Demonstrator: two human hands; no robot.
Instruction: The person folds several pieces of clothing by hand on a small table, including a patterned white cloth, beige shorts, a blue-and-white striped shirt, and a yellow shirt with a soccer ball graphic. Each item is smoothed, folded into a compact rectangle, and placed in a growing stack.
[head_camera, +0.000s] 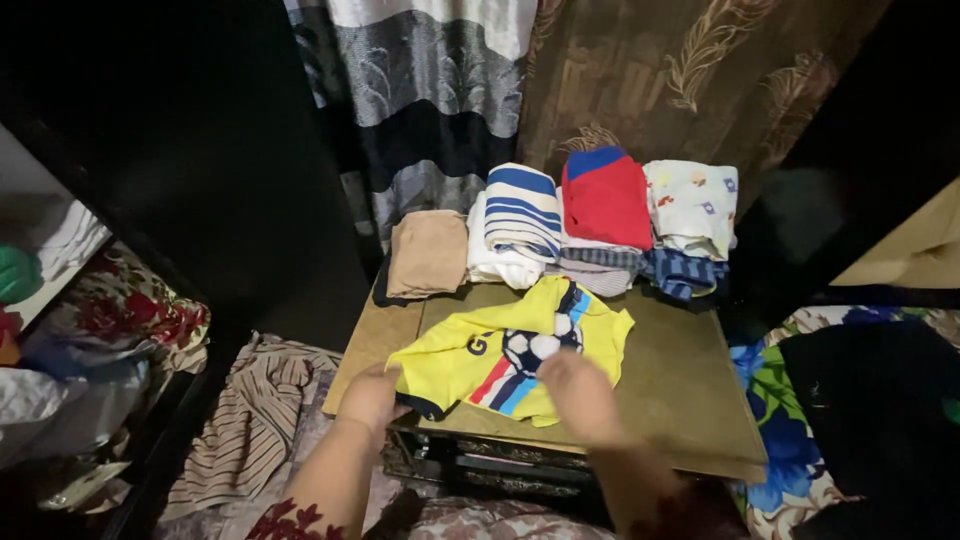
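Note:
A small yellow shirt (480, 350) with a football print and coloured stripes lies spread on a low brown table (690, 390). My left hand (368, 395) rests on the shirt's near left sleeve edge, fingers curled over the cloth. My right hand (580, 392) presses flat on the shirt's near right part. Both hands are blurred. Behind the shirt sit folded clothes: a tan piece (428, 252), a blue-and-white striped pile (520, 215), a red and blue piece (605, 200) and a white patterned piece (692, 205).
Patterned curtains (440, 90) hang behind the table. A striped cloth (250, 420) lies on the floor at left, beside a floral fabric (140, 310). A blue-green floral cloth (790, 400) and a dark garment (870, 400) lie at right.

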